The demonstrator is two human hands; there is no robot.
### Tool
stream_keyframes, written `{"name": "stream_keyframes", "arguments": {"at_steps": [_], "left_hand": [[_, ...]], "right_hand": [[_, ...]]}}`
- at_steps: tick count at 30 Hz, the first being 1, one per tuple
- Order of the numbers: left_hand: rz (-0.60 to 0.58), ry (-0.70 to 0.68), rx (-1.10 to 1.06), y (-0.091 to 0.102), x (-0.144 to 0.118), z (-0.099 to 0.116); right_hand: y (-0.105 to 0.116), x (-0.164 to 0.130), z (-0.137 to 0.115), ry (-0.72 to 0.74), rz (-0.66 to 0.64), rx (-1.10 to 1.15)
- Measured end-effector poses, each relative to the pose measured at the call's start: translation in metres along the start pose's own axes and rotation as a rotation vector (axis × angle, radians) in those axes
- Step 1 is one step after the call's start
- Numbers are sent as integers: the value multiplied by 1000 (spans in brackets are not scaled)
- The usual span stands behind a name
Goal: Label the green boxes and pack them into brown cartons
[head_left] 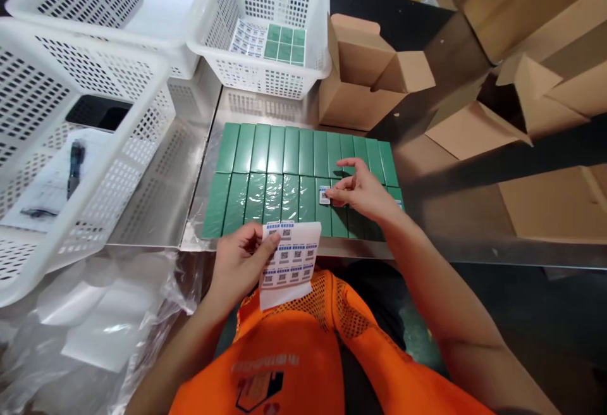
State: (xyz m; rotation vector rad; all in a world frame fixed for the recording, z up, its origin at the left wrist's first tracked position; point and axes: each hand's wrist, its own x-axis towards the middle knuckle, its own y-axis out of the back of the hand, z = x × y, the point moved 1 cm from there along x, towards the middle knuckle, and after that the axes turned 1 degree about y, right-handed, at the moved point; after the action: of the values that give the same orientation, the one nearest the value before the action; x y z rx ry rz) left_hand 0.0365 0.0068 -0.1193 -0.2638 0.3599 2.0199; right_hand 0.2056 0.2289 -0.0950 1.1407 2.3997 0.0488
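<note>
In my left hand [246, 257] is a white sheet of stickers [290, 260] printed with QR codes, gripped between thumb and fingers near the table's front edge. Some backing at the sheet's top right and bottom is bare. My right hand [358, 190] pinches one small QR sticker [324, 195] by its right side, over the front row of green boxes [260, 197]. Whether the sticker touches the box beneath it I cannot tell. The boxes lie side by side in two rows, some with shiny wrap. Another sticker shows partly on the rightmost front box, behind my wrist.
A white basket [265, 64] at the back holds sticker sheets and green boxes. Two more white baskets stand left, the nearer holding a phone [98, 112], papers and a pen [74, 168]. Open cardboard boxes [360, 95] stand behind and right. Clear plastic [104, 326] lies at lower left.
</note>
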Motion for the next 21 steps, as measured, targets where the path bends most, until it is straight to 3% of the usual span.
{"name": "stream_keyframes", "arguments": {"at_steps": [5, 10, 13, 15, 18, 21], "left_hand": [[6, 2, 1, 1, 2, 1], [-13, -3, -2, -3, 4, 3], [-16, -6, -3, -4, 4, 4], [-14, -8, -7, -4, 5, 4], [-12, -16, -12, -3, 6, 4], [-22, -31, -7, -3, 6, 5]], "right_hand": [[-5, 1, 0, -2, 24, -90], [-6, 1, -10, 10, 167, -564], [-7, -11, -16, 134, 219, -698], [-13, -24, -19, 282, 120, -591], [-28, -42, -20, 486, -152, -439], [-44, -51, -21, 669, -194, -470]]}}
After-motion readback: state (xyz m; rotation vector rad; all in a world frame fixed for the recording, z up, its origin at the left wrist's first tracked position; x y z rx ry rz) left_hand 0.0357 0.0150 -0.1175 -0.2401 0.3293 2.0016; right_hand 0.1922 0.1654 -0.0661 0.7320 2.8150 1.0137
